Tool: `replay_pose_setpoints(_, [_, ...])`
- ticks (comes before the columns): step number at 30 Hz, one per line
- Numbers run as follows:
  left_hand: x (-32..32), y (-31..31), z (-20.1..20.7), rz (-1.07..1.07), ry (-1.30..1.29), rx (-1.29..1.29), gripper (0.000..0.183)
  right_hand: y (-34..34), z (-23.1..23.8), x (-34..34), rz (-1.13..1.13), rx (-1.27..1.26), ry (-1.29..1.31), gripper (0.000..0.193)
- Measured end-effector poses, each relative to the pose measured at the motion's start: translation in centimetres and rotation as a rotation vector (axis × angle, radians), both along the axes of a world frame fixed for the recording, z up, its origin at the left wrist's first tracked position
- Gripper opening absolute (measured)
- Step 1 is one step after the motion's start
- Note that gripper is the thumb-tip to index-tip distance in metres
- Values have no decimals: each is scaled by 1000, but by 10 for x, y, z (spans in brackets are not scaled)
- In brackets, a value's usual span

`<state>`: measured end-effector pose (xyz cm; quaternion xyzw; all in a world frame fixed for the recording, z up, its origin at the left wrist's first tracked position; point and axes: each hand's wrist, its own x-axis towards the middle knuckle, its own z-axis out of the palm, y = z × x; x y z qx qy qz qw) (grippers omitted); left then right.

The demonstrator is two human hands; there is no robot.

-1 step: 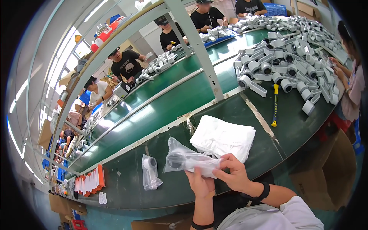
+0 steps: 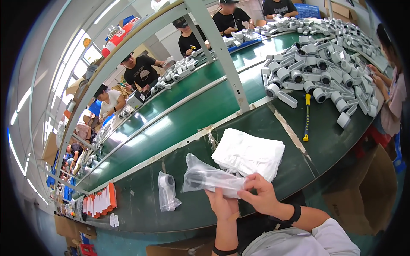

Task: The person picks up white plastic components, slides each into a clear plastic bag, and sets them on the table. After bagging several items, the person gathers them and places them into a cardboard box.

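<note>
My left hand (image 2: 223, 204) supports from below a clear plastic bag (image 2: 213, 181) with a grey-white handheld device inside. The device's round, dark-ringed head shows through the film at the left end. At the other end, my right hand (image 2: 259, 194) pinches the bag's edge between thumb and fingers. A stack of white plastic bags (image 2: 247, 153) lies just beyond my hands. To the left, another bagged device (image 2: 169, 191) rests flat on the green table.
A yellow-black hammer (image 2: 306, 117) lies near a large heap of loose devices (image 2: 320, 70). Orange-and-white cartons (image 2: 100, 201) stand in a row at left. A metal frame post (image 2: 226, 55) rises beyond the stack; co-workers sit across the green conveyor (image 2: 179, 117).
The bagged device's right end has shifted very slightly in my fingers. My hands stay in nearly the same place.
</note>
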<state>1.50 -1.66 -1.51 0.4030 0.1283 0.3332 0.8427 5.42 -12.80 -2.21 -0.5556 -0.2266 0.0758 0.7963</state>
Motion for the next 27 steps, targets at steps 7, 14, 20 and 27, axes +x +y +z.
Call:
replay_pose_setpoints(7, [-9, 3, 19, -35, 117, -121, 37, -18, 2, -12, -67, -101, -71, 14])
replay_pose_setpoints(14, [-37, 59, 7, -15, 180, -101, 36, -33, -18, -5, 92, -204, -170, 15])
replay_pose_setpoints(20, [-98, 146, 10, 509, 672, 476, 24, -40, -41, 5, 348, -451, -187, 15])
replay_pose_setpoints(27, [-154, 242, -2, 885, 1136, 943, 35, -42, -47, 12, 341, -467, -62, 16])
